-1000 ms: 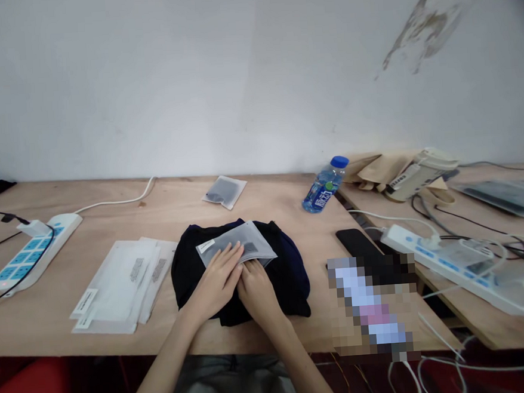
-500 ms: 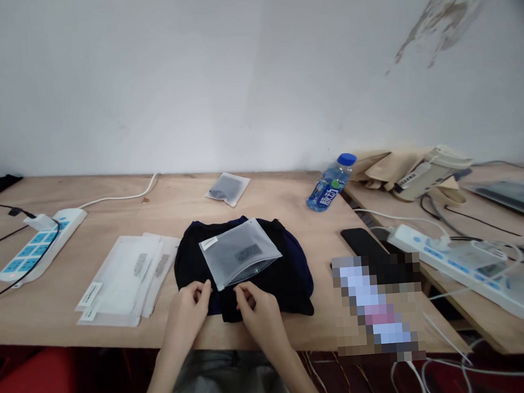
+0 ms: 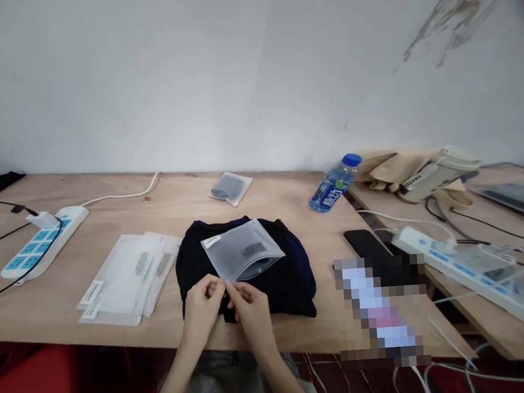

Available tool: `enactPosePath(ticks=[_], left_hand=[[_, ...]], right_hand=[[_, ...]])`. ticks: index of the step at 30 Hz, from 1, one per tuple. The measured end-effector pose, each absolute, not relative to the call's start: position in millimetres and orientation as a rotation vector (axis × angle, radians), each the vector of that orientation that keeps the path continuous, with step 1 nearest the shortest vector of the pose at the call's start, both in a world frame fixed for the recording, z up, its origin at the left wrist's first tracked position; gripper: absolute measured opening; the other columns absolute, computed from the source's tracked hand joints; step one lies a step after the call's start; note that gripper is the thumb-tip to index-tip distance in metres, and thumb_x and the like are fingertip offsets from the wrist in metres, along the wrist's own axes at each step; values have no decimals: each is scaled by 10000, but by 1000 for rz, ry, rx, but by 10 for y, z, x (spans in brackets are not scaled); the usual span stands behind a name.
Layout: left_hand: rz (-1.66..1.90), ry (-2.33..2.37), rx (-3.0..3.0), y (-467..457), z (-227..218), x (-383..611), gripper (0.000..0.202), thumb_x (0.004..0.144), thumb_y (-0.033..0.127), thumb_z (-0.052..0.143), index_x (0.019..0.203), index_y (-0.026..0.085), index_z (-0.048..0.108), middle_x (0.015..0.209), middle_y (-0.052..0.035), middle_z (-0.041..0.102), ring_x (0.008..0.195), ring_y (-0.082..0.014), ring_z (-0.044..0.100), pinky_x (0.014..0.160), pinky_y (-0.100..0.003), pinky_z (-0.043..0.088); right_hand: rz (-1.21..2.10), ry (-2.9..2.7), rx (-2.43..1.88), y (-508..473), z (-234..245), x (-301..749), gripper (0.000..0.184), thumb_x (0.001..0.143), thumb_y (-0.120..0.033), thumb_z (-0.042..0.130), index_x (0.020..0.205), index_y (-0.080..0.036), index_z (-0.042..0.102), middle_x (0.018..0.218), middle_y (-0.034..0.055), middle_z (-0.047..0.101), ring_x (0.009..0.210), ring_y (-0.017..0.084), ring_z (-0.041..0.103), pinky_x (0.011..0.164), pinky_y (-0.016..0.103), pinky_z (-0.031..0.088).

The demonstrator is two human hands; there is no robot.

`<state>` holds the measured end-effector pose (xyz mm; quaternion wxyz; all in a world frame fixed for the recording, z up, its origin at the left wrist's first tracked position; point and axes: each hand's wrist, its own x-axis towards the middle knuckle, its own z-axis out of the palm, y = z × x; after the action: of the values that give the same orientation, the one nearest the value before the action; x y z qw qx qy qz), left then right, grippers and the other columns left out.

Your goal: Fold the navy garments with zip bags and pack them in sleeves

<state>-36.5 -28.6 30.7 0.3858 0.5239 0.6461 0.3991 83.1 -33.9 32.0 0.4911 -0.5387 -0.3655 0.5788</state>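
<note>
2 hands: L hand (image 3: 202,311), R hand (image 3: 252,311). 1 dark garment (image 3: 290,284). 2 frosted zip bags: 1 zip bag (image 3: 243,250) on garment, 1 back bag (image 3: 230,188) w/ dark contents. Flat bag stack (image 3: 128,277), at least 2, exact no. unclear. 2 pwr strips: L strip (image 3: 43,242), R strip (image 3: 446,261). 1 water bottle (image 3: 335,183). 1 phone (image 3: 364,243).

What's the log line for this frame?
left hand: pinching bag corner | right hand: pinching same corner | bag on: folded dark garment | nearby: stacked bags
</note>
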Motion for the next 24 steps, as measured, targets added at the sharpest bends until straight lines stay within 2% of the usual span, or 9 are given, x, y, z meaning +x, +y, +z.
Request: enactPosePath(ticks=[8,15,24], left_hand=[[1082,1648,1269,-246,298,-300,395,857,523,537,759,163,665,627,-9,621,575,-142,543,549,-235,400],[1034,1681,1407,-269,281,-247,352,903,489,460,731,199,559,611,0,601,575,-157,574,579,-253,405],[1016,1683,1400,-317,200,-394,285,906,449,442,761,222,535,595,11,605,589,-172,621,601,-256,428]], right_hand=[[1351,-860,-1322,-333,318,839,426,693,-549,737,790,-138,685,512,-24,555,391,73,401,361,195,278],[1349,-870,-1316,-289,341,910,385,716,-529,710,769,-155,634,494,-61,496,400,73,411,381,194,310],[1183,-878,-1367,3,427,1415,445,644,-585,742,640,-185,548,474,-64,455,392,78,407,371,207,312]])
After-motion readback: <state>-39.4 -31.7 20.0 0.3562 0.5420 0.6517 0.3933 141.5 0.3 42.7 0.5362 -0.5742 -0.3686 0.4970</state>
